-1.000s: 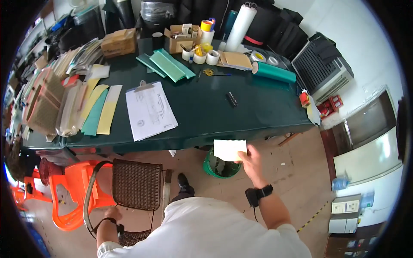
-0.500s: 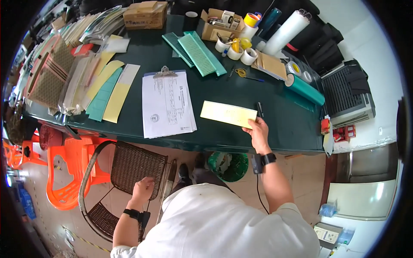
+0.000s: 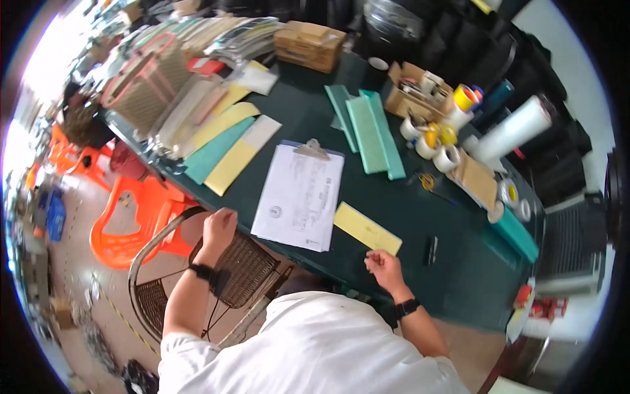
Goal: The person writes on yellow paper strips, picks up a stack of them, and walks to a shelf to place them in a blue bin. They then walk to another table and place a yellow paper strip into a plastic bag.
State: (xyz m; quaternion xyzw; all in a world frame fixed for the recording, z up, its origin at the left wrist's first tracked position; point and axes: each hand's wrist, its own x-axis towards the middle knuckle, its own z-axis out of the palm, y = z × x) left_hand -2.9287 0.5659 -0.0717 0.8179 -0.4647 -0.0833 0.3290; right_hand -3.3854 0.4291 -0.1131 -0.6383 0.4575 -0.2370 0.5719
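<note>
A yellow card lies flat on the dark green table, right of a clipboard that holds white printed sheets. Just below the card's near edge is my right hand, its fingers curled in and nothing seen in them. Whether a fingertip still touches the card I cannot tell. My left hand is closed, with nothing visible in it, by the table's front edge above the wicker chair. A black pen lies to the right of the card.
Yellow and teal sheets and a patterned bag lie at the left. Green slatted strips, a cardboard box, tape rolls and a plastic film roll fill the back. An orange chair stands left.
My right hand has let go of the yellow card, which now rests on the table. My left hand has risen toward the table edge. The view has turned and shifted left.
</note>
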